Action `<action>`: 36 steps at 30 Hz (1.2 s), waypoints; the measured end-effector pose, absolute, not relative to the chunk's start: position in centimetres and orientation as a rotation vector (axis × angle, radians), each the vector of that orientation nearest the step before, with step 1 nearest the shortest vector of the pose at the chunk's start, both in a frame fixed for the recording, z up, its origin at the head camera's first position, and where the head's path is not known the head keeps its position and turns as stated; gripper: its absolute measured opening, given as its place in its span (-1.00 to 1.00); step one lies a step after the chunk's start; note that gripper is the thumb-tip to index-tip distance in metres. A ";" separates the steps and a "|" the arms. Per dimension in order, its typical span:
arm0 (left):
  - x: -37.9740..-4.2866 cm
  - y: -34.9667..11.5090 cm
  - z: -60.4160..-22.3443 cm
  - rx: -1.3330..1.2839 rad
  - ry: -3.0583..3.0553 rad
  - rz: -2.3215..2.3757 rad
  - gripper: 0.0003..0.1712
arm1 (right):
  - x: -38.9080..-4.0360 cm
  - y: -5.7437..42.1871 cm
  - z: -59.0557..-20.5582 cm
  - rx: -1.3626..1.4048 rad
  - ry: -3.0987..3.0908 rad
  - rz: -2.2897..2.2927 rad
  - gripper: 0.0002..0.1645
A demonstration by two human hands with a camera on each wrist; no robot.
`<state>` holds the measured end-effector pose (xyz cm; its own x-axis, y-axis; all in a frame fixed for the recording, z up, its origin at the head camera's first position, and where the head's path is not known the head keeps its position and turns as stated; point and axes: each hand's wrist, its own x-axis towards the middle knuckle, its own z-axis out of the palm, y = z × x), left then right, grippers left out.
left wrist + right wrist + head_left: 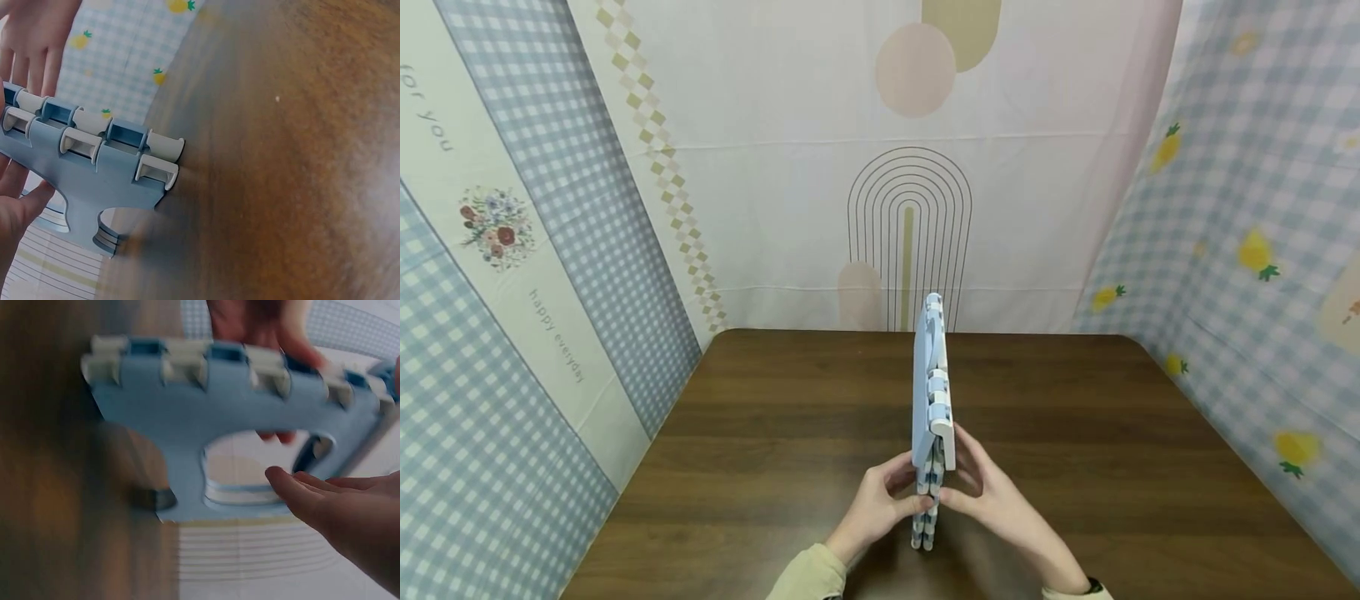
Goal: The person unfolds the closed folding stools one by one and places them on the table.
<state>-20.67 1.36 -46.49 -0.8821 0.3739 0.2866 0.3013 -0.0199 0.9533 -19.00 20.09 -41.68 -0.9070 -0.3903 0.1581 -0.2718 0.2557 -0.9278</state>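
A folded step stool [932, 392] in light blue and white plastic stands upright on the table, narrow side facing me. From the left, my left hand [878, 502] grips its lower part, thumb on the near hinged edge. My right hand [1000, 504] holds it from the other side, thumb at the same edge and fingers along the panel. In the left wrist view, a row of hinge knuckles [81, 134] runs along the blue leg panel [78, 172]. The right wrist view shows the panel's oval opening [240, 494], with left fingertips [275, 436] behind it.
The dark brown wooden table [760, 417] extends around the stool. A white patterned cloth [775, 208] hangs behind its far edge. Blue checked cloths stand at the left [617, 250] and at the right, where lemon prints [1255, 250] show.
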 end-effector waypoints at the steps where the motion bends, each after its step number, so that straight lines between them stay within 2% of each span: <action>1: -20.8 1.4 -46.8 0.746 2.166 2.077 -0.38 | -18.8 19.8 -41.9 -0.602 2.381 -1.756 -0.03; 8: -20.6 1.0 -47.3 0.771 2.214 2.070 -0.41 | -18.6 18.1 -43.1 -0.404 2.347 -1.882 -0.32; 11: -20.2 0.0 -46.7 0.750 2.224 2.050 -0.42 | -19.0 17.3 -43.6 -0.381 2.329 -1.925 -0.38; 24: -19.7 -3.6 -46.4 0.966 2.484 1.968 -0.46 | -19.8 14.6 -45.0 -0.332 2.257 -1.981 -0.42; 31: -19.5 -5.0 -46.5 0.894 2.524 1.984 -0.46 | -19.4 14.7 -44.7 -0.345 2.281 -1.950 -0.40; 36: -20.1 -6.0 -48.1 0.891 2.542 2.003 -0.43 | -19.3 14.8 -44.5 -0.405 2.336 -1.907 -0.37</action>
<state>-20.12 -5.96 -48.08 -0.8377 0.2695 0.4750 0.5249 0.1568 0.8366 -19.28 14.85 -44.51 -0.9598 -0.2658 0.0906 -0.1420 0.1811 -0.9732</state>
